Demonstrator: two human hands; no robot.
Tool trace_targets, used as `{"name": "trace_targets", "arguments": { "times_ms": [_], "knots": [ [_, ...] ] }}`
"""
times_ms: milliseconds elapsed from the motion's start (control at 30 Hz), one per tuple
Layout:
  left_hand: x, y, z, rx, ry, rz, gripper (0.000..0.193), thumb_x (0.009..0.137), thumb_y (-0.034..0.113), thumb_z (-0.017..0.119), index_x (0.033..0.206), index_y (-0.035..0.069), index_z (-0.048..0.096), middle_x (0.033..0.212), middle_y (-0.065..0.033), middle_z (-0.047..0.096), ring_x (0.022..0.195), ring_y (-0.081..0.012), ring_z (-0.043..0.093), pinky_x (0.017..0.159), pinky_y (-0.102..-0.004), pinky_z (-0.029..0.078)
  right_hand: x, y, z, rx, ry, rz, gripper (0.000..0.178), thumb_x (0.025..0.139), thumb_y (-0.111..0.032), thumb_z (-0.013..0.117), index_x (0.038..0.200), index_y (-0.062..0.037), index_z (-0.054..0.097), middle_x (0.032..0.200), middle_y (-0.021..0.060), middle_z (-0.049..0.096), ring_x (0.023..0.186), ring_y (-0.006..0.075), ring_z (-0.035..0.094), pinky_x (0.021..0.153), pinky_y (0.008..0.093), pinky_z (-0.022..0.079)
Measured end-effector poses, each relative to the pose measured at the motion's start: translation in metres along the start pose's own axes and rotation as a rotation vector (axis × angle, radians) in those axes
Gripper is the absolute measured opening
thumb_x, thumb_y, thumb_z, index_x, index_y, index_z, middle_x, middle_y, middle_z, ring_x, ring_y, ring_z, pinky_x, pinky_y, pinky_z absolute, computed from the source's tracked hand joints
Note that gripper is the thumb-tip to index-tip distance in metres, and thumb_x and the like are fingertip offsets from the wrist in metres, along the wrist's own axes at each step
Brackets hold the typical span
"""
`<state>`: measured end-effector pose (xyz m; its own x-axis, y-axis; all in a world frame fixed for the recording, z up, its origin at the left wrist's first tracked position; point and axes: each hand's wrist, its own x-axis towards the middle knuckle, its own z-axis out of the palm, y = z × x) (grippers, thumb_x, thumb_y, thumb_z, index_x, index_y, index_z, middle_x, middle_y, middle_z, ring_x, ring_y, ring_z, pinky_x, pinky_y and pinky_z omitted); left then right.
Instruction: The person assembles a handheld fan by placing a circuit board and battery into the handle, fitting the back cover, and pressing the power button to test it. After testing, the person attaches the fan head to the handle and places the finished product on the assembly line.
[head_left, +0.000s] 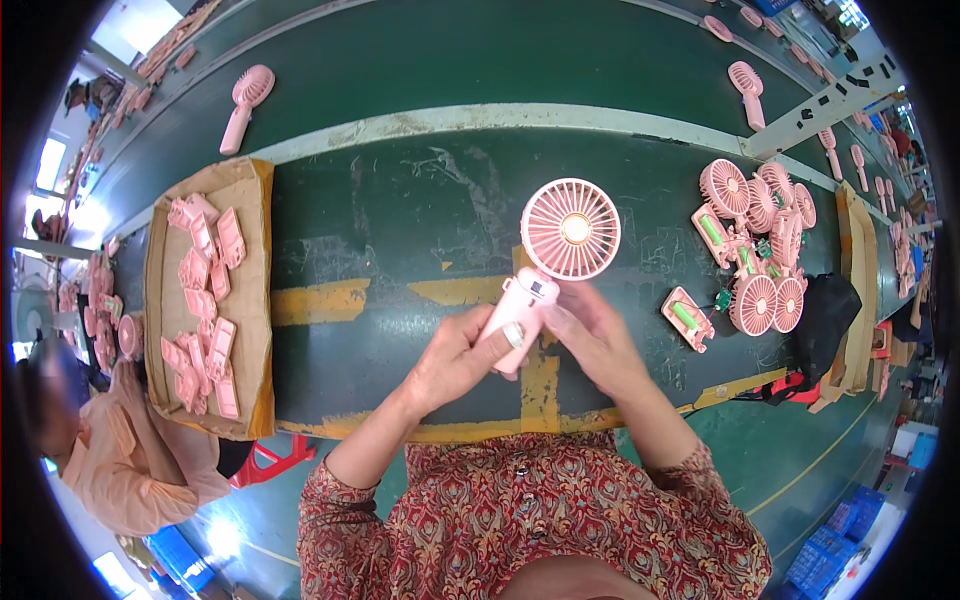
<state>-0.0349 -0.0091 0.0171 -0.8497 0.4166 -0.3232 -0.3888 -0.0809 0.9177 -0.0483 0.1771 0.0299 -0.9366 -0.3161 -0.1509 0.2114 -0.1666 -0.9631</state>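
A pink handheld fan [524, 304] is held over the middle of the green bench, its round grille head tilted up and away from me. My left hand [452, 362] is closed round the lower handle, with the thumb lying across its front. On the other side, my right hand [603, 345] closes on the handle near the neck; some of its fingers are hidden behind the fan. To the right lies a pile of pink fan heads [754, 303] with opened handles showing green cells. One open handle half [686, 318] with a green cell rests at the pile's near side.
A cardboard tray [258, 300] of pink handle shells [205, 350] stands at left. Beyond the bench, a green conveyor [500, 60] carries finished-looking fans [243, 105]. A black cloth bundle [828, 315] lies at right. Another person [135, 450] sits at far left by a red stool [272, 463].
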Motion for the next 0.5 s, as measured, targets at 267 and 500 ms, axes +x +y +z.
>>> {"name": "trace_targets", "arguments": {
  "times_ms": [267,500],
  "knots": [
    [0.101,0.078,-0.092,0.734,0.539,0.220,0.029,0.081,0.025,0.056,0.091,-0.002,0.060,0.071,-0.0135,0.062,0.061,-0.0216,0.062,0.058,-0.0336,0.049,-0.054,-0.032,-0.103,-1.563,0.288,-0.075,0.059,0.071,-0.004,0.068,0.124,0.0010,0.042,0.122,0.0218,0.050,0.116,0.0407,0.046,0.096,0.0443,0.039],
    [0.224,0.094,-0.161,1.490,1.009,0.280,0.046,0.079,0.028,0.064,0.115,0.005,0.048,0.100,-0.0199,0.055,0.093,-0.0371,0.058,0.077,-0.0474,0.051,-0.047,-0.014,-0.120,-1.601,0.253,-0.038,0.059,0.070,0.004,0.062,0.124,0.0020,0.040,0.116,0.0201,0.051,0.104,0.0386,0.052,0.090,0.0429,0.043]
  ]
}}
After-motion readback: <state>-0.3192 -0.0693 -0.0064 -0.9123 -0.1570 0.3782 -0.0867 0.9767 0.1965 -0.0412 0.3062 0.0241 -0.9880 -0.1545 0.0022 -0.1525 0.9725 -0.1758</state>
